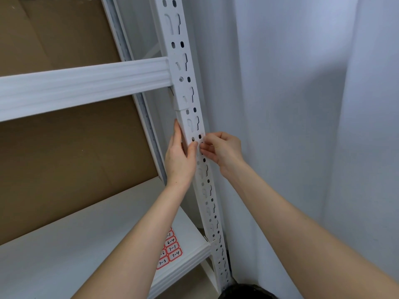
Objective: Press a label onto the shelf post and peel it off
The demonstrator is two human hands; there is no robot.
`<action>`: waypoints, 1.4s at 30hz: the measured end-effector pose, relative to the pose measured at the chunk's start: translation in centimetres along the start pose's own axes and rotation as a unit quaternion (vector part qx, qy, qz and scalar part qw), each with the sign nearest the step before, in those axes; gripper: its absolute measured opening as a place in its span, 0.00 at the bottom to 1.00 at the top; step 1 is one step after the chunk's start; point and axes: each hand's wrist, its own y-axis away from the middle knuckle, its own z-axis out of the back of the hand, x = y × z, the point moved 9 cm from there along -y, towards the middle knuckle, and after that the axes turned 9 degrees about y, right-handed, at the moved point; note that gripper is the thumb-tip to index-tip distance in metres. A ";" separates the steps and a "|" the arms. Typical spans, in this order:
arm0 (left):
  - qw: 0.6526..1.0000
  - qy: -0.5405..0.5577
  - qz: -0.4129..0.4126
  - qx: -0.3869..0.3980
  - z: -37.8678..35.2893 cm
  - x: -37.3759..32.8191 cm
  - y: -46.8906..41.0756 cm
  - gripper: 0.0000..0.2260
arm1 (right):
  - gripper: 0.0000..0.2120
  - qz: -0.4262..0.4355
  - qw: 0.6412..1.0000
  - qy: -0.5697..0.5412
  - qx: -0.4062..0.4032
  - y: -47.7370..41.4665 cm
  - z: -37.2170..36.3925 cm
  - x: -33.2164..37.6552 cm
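Note:
A white slotted metal upright (190, 100) of a shelving rack runs from top centre down to the lower right. My left hand (180, 158) rests against the upright's left side, fingers straight along its edge and thumb on its front face. My right hand (222, 151) is at the front face right beside it, fingertips pinched together at a hole; whatever they pinch is too small to tell. A sheet of red-bordered labels (170, 250) with handwritten numbers lies on the lower white shelf (64, 244), partly hidden by my left forearm.
A white horizontal beam (82, 87) joins the upright higher up. Brown cardboard (64, 158) backs the rack. White curtain fabric (302, 126) hangs close on the right. A dark object (246, 292) shows at the bottom edge.

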 end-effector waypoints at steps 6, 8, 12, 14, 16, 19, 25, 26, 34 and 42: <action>1.000 -0.006 0.003 0.004 -0.1 0.1 0.1 0.30 | 0.05 0.002 1.000 -0.006 0.008 0.2 0.1 0.1; 1.000 -0.010 0.002 0.002 -0.1 0.1 0.0 0.30 | 0.06 0.007 1.000 0.000 -0.003 0.2 0.2 0.2; 1.000 -0.008 -0.001 -0.004 -0.1 0.3 -0.1 0.30 | 0.06 0.025 0.999 0.020 -0.018 0.0 0.4 0.5; 1.000 -0.005 -0.001 -0.008 -0.1 0.3 -0.1 0.30 | 0.05 0.031 0.999 0.024 -0.017 -0.1 0.4 0.5; 1.000 -0.003 0.000 -0.010 -0.2 0.4 -0.1 0.30 | 0.05 0.035 0.999 0.026 -0.018 -0.1 0.4 0.5; 1.000 -0.004 -0.002 -0.010 -0.1 0.2 -0.1 0.30 | 0.06 0.032 0.999 0.024 -0.011 -0.1 0.4 0.4; 1.000 -0.012 -0.003 -0.013 -0.1 0.2 -0.1 0.30 | 0.06 0.027 0.999 0.025 -0.010 -0.1 0.3 0.4; 1.000 -0.010 -0.001 -0.013 -0.1 0.3 -0.1 0.30 | 0.06 0.027 0.999 0.028 -0.014 -0.2 0.3 0.4; 1.000 -0.008 0.000 -0.008 -0.2 0.1 -0.1 0.30 | 0.07 0.020 0.999 0.030 -0.018 -0.2 0.4 0.4; 1.000 0.000 0.005 -0.007 -0.2 0.5 -0.1 0.30 | 0.04 0.044 0.997 0.057 -0.005 -0.3 0.7 0.2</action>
